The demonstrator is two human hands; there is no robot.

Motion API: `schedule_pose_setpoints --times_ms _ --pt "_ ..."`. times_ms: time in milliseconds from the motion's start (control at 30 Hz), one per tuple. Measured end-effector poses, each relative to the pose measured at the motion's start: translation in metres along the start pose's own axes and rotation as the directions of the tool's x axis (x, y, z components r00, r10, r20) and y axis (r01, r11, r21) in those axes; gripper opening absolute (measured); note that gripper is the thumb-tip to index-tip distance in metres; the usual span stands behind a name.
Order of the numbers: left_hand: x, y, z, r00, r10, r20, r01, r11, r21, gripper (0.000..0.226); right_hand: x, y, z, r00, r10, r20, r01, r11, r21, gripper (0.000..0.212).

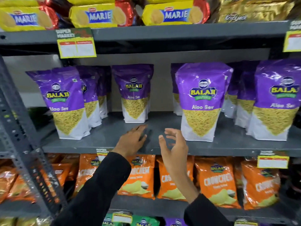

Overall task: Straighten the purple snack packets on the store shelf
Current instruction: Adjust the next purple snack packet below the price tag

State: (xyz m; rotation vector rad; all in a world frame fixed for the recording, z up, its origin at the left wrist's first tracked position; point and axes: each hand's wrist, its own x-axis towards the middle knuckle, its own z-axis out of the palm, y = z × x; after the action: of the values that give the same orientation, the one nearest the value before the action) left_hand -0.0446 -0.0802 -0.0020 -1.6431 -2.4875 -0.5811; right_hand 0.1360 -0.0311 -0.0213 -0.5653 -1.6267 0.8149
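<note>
Both hands empty, fingers spread: left hand [132, 141] and right hand [175, 147] over bare grey metal shelf [114, 136]. Glossy purple snack packets [201, 101] stand upright either side; open gap between.

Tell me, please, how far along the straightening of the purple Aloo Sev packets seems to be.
Looks done: the two front packets on the right stand upright at the shelf edge. In hand: nothing; the left hand and right hand are both open and empty in the gap. Left: the middle packet sits set back from the front row, and the left front packet leans.
</note>
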Motion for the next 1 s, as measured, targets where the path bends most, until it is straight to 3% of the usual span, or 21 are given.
schedule_pose_setpoints --times_ms 100,233,333,567,833,1000 --pt "-0.002 -0.049 -0.02 0.998 -0.061 -0.035 0.06 0.998 -0.016 0.045 0.023 -0.01 0.037 0.989 0.087 0.121 -0.093 0.995 0.046 0.035" --pt "0.003 -0.107 -0.036 0.998 -0.067 -0.008 0.067 0.998 -0.019 0.046 0.066 0.001 0.11 0.96 0.185 0.208 -0.176 0.982 -0.061 0.071" --pt "0.01 -0.131 -0.036 0.997 -0.067 0.043 0.068 0.998 -0.017 0.054 0.095 0.011 0.16 0.945 0.271 0.183 -0.238 0.954 -0.184 0.102" --pt "0.025 -0.157 -0.032 0.987 0.004 0.159 -0.002 1.0 -0.013 0.055 0.127 0.031 0.23 0.909 0.416 0.012 -0.38 0.843 -0.382 0.143" --pt "0.036 -0.171 -0.017 0.987 0.036 0.158 -0.048 0.996 0.07 0.059 0.134 0.037 0.25 0.914 0.397 -0.083 -0.389 0.801 -0.456 0.148" --pt "0.032 -0.165 -0.022 0.984 0.028 0.174 -0.035 0.999 0.033 0.059 0.131 0.037 0.248 0.928 0.359 -0.099 -0.361 0.804 -0.472 0.145"
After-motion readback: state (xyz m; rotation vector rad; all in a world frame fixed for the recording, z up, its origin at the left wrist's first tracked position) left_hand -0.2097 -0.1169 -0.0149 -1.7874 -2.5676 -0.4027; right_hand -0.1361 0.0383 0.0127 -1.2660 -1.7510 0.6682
